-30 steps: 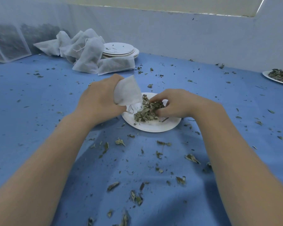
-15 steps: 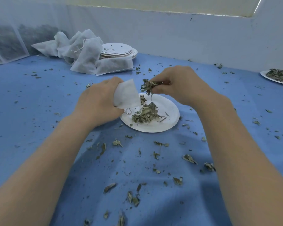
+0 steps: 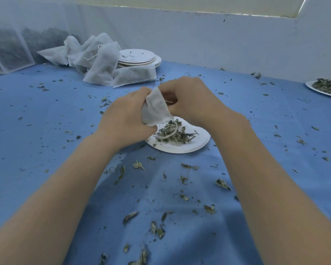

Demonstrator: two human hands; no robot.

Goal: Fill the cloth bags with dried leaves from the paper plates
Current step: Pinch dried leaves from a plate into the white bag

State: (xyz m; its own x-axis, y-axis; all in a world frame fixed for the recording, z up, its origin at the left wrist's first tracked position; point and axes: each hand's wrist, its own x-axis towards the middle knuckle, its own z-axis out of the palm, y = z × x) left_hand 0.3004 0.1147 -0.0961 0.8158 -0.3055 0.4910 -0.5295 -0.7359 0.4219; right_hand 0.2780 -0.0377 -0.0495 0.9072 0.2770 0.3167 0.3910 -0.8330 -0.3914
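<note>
Your left hand (image 3: 126, 119) gripping cloth bag (image 3: 154, 109), mouth facing right; right hand (image 3: 189, 100) pinching at opening, contents hidden. Leaf plate (image 3: 195, 145) lying just near-right, below bag.

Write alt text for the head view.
The left hand grips a white cloth bag over a paper plate of dried leaves while the right hand pushes into its mouth, on a leaf-strewn blue table.
</note>
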